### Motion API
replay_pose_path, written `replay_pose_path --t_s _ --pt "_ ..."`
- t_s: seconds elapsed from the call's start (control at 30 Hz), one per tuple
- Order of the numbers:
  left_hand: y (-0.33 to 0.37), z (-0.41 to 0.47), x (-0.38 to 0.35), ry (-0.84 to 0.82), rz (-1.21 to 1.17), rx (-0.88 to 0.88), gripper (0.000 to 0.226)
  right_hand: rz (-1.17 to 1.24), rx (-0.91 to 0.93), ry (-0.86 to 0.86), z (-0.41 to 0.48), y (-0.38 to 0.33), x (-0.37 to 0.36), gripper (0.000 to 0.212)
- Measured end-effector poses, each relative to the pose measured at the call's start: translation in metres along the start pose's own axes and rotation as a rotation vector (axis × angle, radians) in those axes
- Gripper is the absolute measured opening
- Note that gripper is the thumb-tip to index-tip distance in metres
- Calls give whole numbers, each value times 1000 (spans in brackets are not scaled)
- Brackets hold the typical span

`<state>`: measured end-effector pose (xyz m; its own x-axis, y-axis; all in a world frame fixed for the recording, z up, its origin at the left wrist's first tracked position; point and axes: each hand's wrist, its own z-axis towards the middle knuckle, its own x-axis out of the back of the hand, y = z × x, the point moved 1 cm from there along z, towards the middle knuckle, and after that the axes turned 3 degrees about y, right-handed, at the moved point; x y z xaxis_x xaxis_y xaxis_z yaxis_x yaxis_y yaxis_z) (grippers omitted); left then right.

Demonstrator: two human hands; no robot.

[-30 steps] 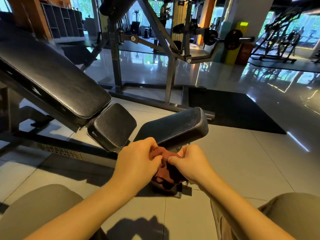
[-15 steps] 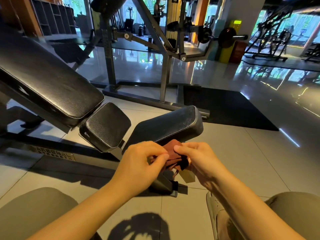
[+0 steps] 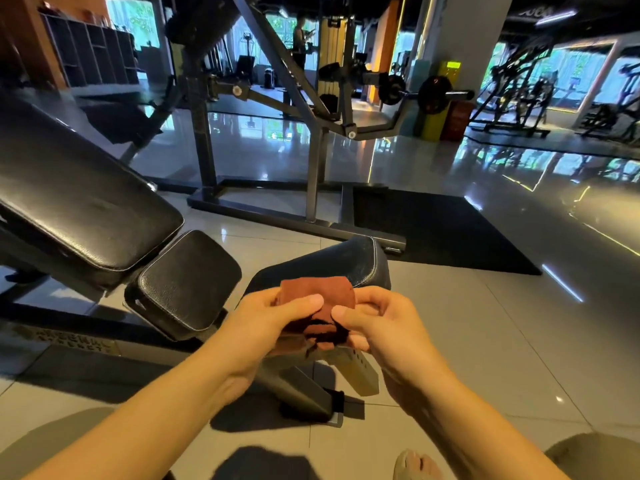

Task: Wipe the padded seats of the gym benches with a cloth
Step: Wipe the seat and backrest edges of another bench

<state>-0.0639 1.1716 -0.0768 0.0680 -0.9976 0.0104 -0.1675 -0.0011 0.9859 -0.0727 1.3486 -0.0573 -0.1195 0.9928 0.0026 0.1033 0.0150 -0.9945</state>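
A rust-brown cloth is held up between both hands, partly folded. My left hand pinches its left side with thumb and fingers. My right hand pinches its right side. Just behind the cloth is the bench's black leg pad. To the left sit the small black padded seat and the long inclined back pad of the gym bench. The hands are above the bench frame and do not touch any pad.
The bench's metal foot and frame lie on the tiled floor below my hands. A steel plate-loaded machine stands behind, with a black rubber mat to its right. My knees and one sandalled foot show at the bottom.
Both hands have raised the cloth and spread it wider; a flat folded panel now shows above my thumbs where it was bunched before.
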Motion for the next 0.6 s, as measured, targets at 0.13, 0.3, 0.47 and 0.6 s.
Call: replay_pose_path --t_s 0.13,0.3,0.47,0.6 --pt "15 21 -7 30 12 -57 26 -105 -10 42 13 7 14 17" --pt "74 83 3 195 497 -446 25 -25 -2 234 40 -1 57 8" --pt "87 155 -39 13 1036 -489 16 17 -8 284 66 3 75 13" --pt "85 192 -64 28 994 -512 16 -24 10 305 83 8 81 12"
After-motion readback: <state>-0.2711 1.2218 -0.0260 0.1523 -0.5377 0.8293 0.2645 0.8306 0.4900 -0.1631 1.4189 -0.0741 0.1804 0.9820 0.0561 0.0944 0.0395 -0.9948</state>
